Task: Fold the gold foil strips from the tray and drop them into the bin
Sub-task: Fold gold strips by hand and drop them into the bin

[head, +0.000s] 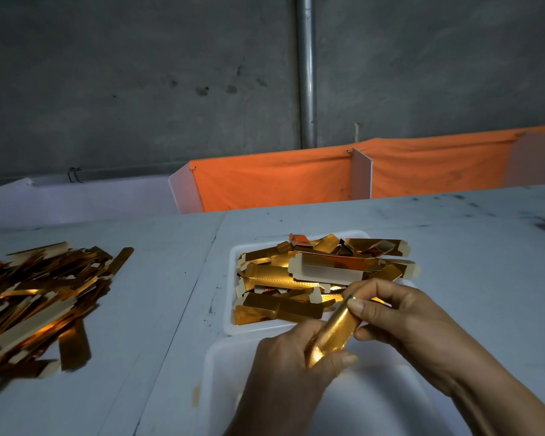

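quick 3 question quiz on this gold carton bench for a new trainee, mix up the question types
1. True or false: the left hand and the right hand hold the same gold carton.
2. Where does the pile of flat gold blanks lie?
A. on the table, left of the white tray
B. inside that tray
C. on the orange cloth
3. In a few words: what fills the white tray beyond the hands?

Key
1. True
2. A
3. A heap of gold cartons
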Action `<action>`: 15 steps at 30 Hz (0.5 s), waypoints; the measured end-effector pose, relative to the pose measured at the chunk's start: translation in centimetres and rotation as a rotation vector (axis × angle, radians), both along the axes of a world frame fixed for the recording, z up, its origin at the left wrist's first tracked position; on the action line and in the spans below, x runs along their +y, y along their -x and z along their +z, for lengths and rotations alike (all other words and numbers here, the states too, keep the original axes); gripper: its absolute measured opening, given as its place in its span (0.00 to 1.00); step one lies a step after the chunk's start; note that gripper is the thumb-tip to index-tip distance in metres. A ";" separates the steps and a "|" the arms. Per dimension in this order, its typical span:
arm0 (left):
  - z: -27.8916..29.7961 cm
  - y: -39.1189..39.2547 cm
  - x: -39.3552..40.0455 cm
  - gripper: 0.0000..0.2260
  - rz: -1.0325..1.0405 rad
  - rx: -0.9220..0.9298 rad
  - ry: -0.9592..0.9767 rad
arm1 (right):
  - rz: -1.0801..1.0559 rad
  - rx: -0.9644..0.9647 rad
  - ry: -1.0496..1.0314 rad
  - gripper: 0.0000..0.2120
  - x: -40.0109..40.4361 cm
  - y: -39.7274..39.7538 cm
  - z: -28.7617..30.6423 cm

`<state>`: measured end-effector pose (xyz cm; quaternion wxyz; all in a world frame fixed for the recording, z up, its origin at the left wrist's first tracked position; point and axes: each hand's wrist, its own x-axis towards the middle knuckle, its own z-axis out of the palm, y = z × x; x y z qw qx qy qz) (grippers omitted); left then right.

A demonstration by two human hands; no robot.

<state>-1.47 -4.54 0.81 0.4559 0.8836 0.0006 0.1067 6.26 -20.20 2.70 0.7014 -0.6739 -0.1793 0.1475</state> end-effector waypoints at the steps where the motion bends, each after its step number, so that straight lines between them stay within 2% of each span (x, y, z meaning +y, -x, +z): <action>1: -0.1 0.0 0.1 0.14 0.014 0.012 0.017 | 0.009 -0.001 0.001 0.08 0.0 0.0 0.0; 8: -0.1 -0.2 0.4 0.09 -0.106 0.001 0.140 | 0.029 -0.016 0.002 0.11 0.0 0.0 0.2; 12: 0.1 -0.1 0.4 0.11 -0.117 -0.043 0.146 | 0.041 -0.001 -0.021 0.10 -0.1 0.0 0.3; 15: 0.1 0.0 0.2 0.18 -0.107 -0.081 0.130 | 0.035 0.007 -0.035 0.08 -0.1 0.0 0.4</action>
